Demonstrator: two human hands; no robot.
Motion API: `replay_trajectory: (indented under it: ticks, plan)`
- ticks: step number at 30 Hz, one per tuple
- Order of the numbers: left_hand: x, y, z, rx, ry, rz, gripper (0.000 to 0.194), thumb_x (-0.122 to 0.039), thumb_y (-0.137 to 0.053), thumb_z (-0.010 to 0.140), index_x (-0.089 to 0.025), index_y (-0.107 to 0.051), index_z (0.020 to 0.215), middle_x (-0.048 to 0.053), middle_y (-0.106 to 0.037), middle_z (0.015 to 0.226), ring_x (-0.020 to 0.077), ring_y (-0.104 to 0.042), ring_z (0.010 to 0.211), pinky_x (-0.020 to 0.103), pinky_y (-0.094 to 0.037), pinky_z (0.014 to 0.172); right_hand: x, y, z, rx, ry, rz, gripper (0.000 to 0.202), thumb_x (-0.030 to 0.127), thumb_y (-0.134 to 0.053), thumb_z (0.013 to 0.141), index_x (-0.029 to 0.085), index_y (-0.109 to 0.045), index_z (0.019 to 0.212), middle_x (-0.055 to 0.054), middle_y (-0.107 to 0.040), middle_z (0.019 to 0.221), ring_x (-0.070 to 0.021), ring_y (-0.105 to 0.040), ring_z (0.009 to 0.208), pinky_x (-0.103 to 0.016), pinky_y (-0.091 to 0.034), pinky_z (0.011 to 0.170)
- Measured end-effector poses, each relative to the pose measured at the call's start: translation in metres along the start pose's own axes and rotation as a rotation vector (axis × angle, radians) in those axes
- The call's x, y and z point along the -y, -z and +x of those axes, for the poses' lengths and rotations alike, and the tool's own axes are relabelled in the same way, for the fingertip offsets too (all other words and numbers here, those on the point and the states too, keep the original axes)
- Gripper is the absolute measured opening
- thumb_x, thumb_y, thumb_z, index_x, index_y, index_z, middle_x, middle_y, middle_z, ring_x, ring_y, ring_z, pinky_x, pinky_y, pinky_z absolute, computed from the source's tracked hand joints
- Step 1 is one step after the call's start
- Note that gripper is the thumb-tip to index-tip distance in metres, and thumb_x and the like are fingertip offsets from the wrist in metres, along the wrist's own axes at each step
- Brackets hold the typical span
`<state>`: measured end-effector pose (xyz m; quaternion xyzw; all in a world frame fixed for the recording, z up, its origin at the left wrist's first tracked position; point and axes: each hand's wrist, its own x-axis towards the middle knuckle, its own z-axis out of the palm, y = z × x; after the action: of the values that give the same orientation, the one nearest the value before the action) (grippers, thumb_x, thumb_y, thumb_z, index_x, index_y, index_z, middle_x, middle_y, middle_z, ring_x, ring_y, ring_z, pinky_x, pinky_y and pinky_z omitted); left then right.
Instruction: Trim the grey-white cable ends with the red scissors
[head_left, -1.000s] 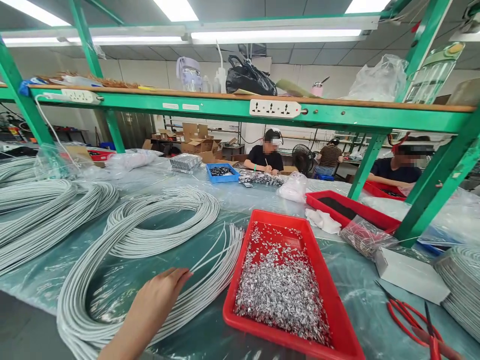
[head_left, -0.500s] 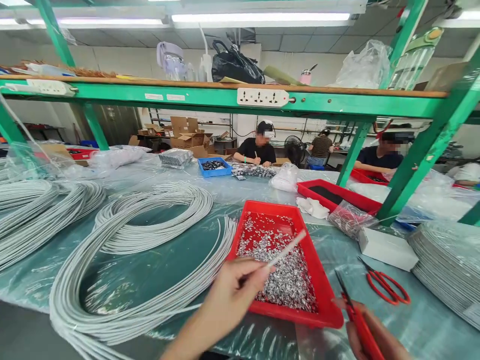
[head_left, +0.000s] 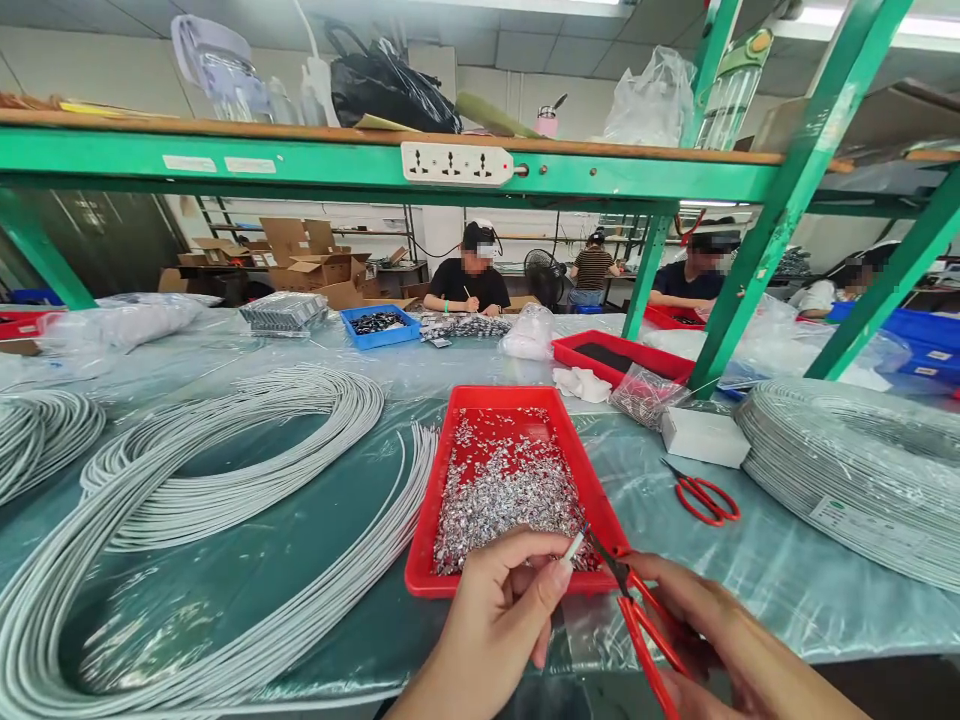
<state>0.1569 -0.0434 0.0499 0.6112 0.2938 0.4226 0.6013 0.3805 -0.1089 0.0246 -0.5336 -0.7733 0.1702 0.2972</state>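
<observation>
Between the thumb and fingers of my left hand (head_left: 506, 605) is the end of a white cable (head_left: 574, 548), with only a short tip sticking out. My right hand (head_left: 701, 625) is wrapped round the red handles of a pair of scissors (head_left: 628, 590). Their dark blades point up and left, close to the cable tip; whether they touch it I cannot tell. Both hands are over the near edge of a red tray (head_left: 427, 540), which holds a heap of small shiny metal pieces (head_left: 510, 490).
Coils of pale cable (head_left: 247, 460) lie on the left. On the right are a second pair of red-handled scissors (head_left: 705, 497), a white box (head_left: 705, 436) and a large cable coil (head_left: 862, 470). A green shelf frame (head_left: 360, 160) crosses above. A person (head_left: 472, 270) sits across the table.
My right hand has brought the scissors up and left to the cable tip. My left hand now grips nearer the end, so less cable sticks out. The view has turned right.
</observation>
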Motion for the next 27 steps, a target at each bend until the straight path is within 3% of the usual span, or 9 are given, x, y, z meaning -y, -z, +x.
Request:
replay_trajectory:
  ticks: [6, 12, 15, 19, 23, 25, 27]
  plan:
    - [-0.001, 0.004, -0.002, 0.033, 0.014, 0.007, 0.037, -0.046, -0.055, 0.08, -0.014, -0.061, 0.097, 0.0, -0.05, 0.069, -0.0003, -0.037, 0.037, 0.014, -0.025, 0.036, 0.007, 0.007, 0.002, 0.068, -0.015, -0.188, 0.053, 0.042, -0.044, 0.086, 0.027, -0.034, 0.136, -0.009, -0.051, 0.124, -0.0209, -0.057, 0.103, -0.028, -0.053, 0.083]
    - [0.006, 0.005, -0.002, 0.016, -0.136, 0.14, 0.019, -0.029, -0.052, 0.085, -0.017, -0.065, 0.092, -0.002, -0.044, 0.067, 0.0008, -0.037, 0.042, 0.014, -0.029, 0.039, 0.02, 0.021, 0.003, 0.121, -0.041, -0.214, 0.044, 0.041, -0.035, 0.09, 0.033, -0.038, 0.133, -0.005, -0.056, 0.116, -0.0216, -0.053, 0.109, -0.034, -0.05, 0.089]
    - [0.005, 0.002, -0.001, -0.052, -0.17, 0.145, 0.013, -0.026, -0.058, 0.08, -0.015, -0.064, 0.083, -0.002, -0.045, 0.065, 0.0016, -0.04, 0.043, 0.015, -0.031, 0.04, 0.027, 0.021, 0.007, 0.13, -0.024, -0.226, 0.043, 0.041, -0.035, 0.091, 0.03, -0.041, 0.132, -0.006, -0.058, 0.113, -0.0207, -0.056, 0.105, -0.032, -0.051, 0.086]
    - [0.0, 0.002, 0.002, -0.098, -0.112, 0.047, 0.018, -0.028, -0.063, 0.076, -0.012, -0.061, 0.07, -0.003, -0.047, 0.06, 0.0014, -0.04, 0.039, 0.015, -0.029, 0.039, 0.034, 0.022, 0.015, 0.061, 0.109, -0.334, 0.041, 0.039, -0.036, 0.09, 0.025, -0.049, 0.126, -0.008, -0.063, 0.107, -0.0231, -0.061, 0.098, -0.03, -0.055, 0.075]
    - [0.003, 0.01, 0.003, 0.108, 0.026, -0.183, 0.031, -0.041, -0.061, 0.077, -0.01, -0.062, 0.07, 0.0, -0.052, 0.057, 0.0004, -0.038, 0.034, 0.014, -0.022, 0.036, 0.035, 0.028, 0.019, 0.05, 0.222, -0.341, 0.042, 0.031, -0.043, 0.088, 0.024, -0.048, 0.129, -0.006, -0.064, 0.106, -0.0213, -0.062, 0.094, -0.03, -0.053, 0.083]
    - [0.008, 0.013, 0.003, 0.249, 0.117, -0.352, 0.036, -0.044, -0.06, 0.078, -0.01, -0.06, 0.067, -0.002, -0.046, 0.048, -0.0005, -0.031, 0.03, 0.015, -0.014, 0.033, 0.034, 0.029, 0.019, 0.054, 0.223, -0.274, 0.041, 0.029, -0.046, 0.086, 0.028, -0.049, 0.127, -0.004, -0.064, 0.105, -0.0191, -0.062, 0.093, -0.028, -0.052, 0.084]
    - [0.011, 0.013, 0.003, 0.296, 0.18, -0.495, 0.035, -0.043, -0.062, 0.076, -0.011, -0.057, 0.064, -0.005, -0.04, 0.044, -0.0007, -0.026, 0.03, 0.015, -0.011, 0.032, 0.031, 0.025, 0.019, 0.013, 0.18, -0.188, 0.039, 0.029, -0.051, 0.084, 0.029, -0.053, 0.122, -0.004, -0.064, 0.106, -0.0179, -0.062, 0.092, -0.023, -0.053, 0.077]
